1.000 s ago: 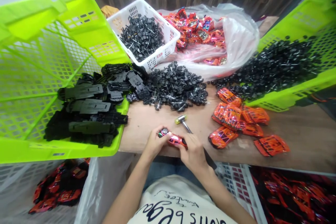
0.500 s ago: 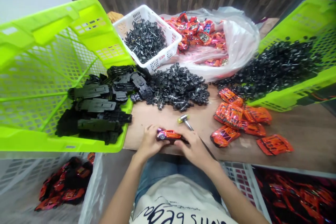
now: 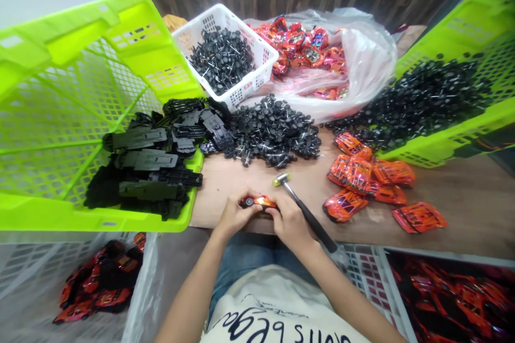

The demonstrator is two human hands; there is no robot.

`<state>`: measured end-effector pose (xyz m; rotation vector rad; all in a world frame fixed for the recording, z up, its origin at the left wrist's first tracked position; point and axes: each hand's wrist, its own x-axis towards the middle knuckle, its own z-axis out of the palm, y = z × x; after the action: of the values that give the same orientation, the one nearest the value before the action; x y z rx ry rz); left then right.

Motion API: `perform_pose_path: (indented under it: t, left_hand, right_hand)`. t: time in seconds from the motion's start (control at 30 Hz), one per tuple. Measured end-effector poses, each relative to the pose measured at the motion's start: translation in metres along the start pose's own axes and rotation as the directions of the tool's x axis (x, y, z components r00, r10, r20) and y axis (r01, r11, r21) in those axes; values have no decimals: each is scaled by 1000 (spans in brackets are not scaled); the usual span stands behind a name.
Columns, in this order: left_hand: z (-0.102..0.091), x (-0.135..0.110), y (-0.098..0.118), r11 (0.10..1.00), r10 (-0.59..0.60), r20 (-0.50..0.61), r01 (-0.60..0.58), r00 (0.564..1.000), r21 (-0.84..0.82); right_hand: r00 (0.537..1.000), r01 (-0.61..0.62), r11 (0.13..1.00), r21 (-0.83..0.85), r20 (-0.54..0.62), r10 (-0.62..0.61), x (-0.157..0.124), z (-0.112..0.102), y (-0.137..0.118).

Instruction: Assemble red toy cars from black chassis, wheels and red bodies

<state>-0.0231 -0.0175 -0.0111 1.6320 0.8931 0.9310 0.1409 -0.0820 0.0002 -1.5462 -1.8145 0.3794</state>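
Note:
Both hands grip a small orange toy car (image 3: pixel 259 202) at the near edge of the wooden table (image 3: pixel 462 193). My left hand (image 3: pixel 233 215) pinches its left end, where a black wheel shows. My right hand (image 3: pixel 287 220) is closed on its right end. A small hammer (image 3: pixel 306 211) with a yellow and silver head lies on the table just right of my right hand, its black handle running toward me. Loose orange car shells (image 3: pixel 370 182) lie to the right, and a pile of black wheel axles (image 3: pixel 273 131) sits beyond the hands.
A tilted green crate (image 3: pixel 60 118) at left spills black chassis plates (image 3: pixel 145 163). A white basket (image 3: pixel 225 59) holds wheels. A clear bag (image 3: pixel 322 59) holds orange shells, and another green crate (image 3: pixel 450 91) at right holds wheels. Bins of finished cars (image 3: pixel 96 278) sit below the table.
The car has turned in my hands from tilted to lying flatter and lower at the table edge. My hands closed in around it. The view shifted slightly.

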Motion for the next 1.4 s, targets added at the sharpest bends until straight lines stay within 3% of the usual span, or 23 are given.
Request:
perform_pose_path:
  t: [0.1, 0.23, 0.37, 0.5, 0.7, 0.87, 0.97, 1.23, 1.33, 1.4]
  left_hand:
    - [-1, -3, 1, 999, 21, -2, -21, 1000, 43]
    - [-1, -7, 4, 998, 51, 12, -51, 999, 34]
    - [3, -10, 10, 996, 50, -1, -49, 999, 69]
    - [4, -14, 9, 982, 119, 0, -118, 993, 145]
    - [5, -22, -2, 839, 392, -56, -332, 918, 432]
    - [7, -26, -3, 785, 477, -26, -413, 878, 461]
    - [8, -26, -2, 782, 477, -25, -411, 879, 468]
    - [10, -26, -3, 877, 407, -104, -356, 908, 323]
    - [8, -24, 2, 918, 334, -158, -282, 929, 278]
    - [6, -21, 5, 937, 261, -137, -217, 956, 272]
  right_hand:
    - [999, -39, 998, 54, 24, 37, -4, -3, 1]
    - [996, -78, 997, -3, 52, 78, -8, -7, -1]
    - [998, 21, 984, -174, 57, -11, -6, -13, -12]
    - [987, 106, 961, -255, 145, -70, -1, -20, -23]
    - [982, 96, 978, -186, 176, -63, 4, -22, -22]
    - [988, 101, 985, -137, 129, -83, 2, -20, -15]
    - [983, 127, 981, -149, 155, -104, 2, -19, -12]
    - [971, 150, 951, -270, 221, -90, 1, -23, -17]
    - [974, 136, 960, -246, 212, -84, 3, -22, -17]
    - [975, 125, 970, -211, 205, -81, 3, -21, -15]
